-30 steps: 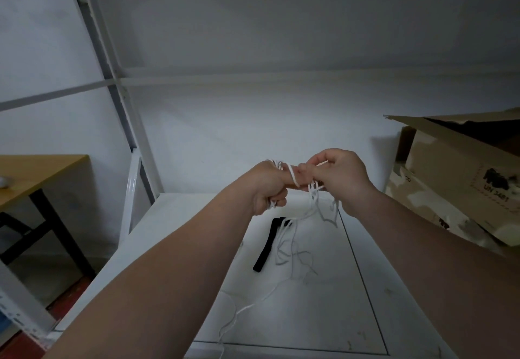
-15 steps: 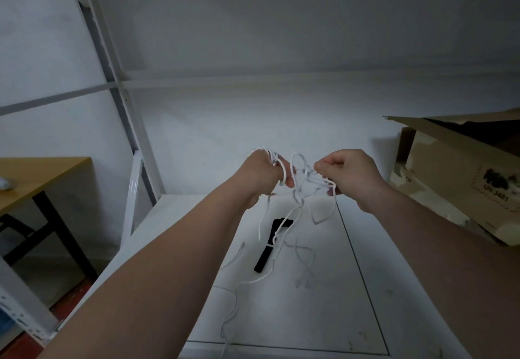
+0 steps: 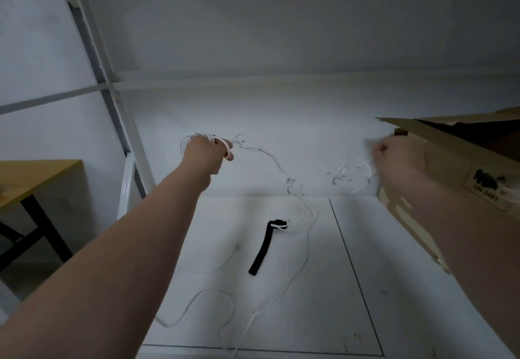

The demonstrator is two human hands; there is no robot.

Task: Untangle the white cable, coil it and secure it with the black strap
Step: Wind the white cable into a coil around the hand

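My left hand (image 3: 206, 151) is raised at the left and grips several loops of the thin white cable (image 3: 274, 161). My right hand (image 3: 395, 154) is far out to the right, fist closed, gripping another part of the cable next to the cardboard box. The cable sags between the two hands with a knotted tangle in the middle, and loose strands trail down over the white shelf surface (image 3: 323, 302) toward the near edge. The black strap (image 3: 263, 249) lies flat on the shelf below the tangle, a bit of cable crossing its top end.
An open cardboard box (image 3: 464, 167) stands on the right of the shelf, close to my right hand. A white metal rack upright (image 3: 112, 99) rises on the left. A wooden table with black legs (image 3: 33, 178) stands beyond it. The white wall is behind.
My hands have pulled wide apart, the right one swinging out to the box and the left one moving left and up. The cable bundle between them has stretched out into a long sagging run.
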